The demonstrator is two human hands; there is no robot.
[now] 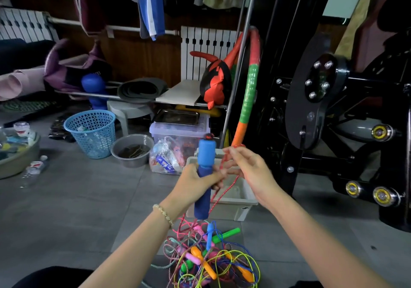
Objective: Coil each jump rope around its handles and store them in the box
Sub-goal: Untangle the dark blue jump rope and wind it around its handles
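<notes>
- The left hand (195, 180) is clamped round the middle of a blue handle (206, 153), holding it nearly upright. Its light-blue head points to 12 o'clock and its dark foam end to 6.
- A bead bracelet (163, 213) sits on that wrist.
- The right hand (251, 169) is at 3 o'clock of the handle, close to the left hand. Its thumb and forefinger pinch a red rope (224, 189) just beside the handle's head.
- From that pinch the rope drops past the left fingers and runs down toward 6 o'clock into the pile (211, 258).
- I cannot tell whether any turns of rope are on the handle.
- The pile lies on the floor (89, 198) at 6 o'clock of the hands. It is a tangle of yellow, blue, pink and green cords, with a green handle (226, 235) and an orange handle (200, 256) showing in it.
- The box (242, 201), pale and open-topped, stands on the floor right behind the hands, partly hidden by them.
- At 10 o'clock of the hands stand a blue basket (91, 132) and, beside it, a metal bowl (133, 149).
- A hoop (251, 87) in red, green and orange bands leans up toward 12 o'clock, above the right hand.
</notes>
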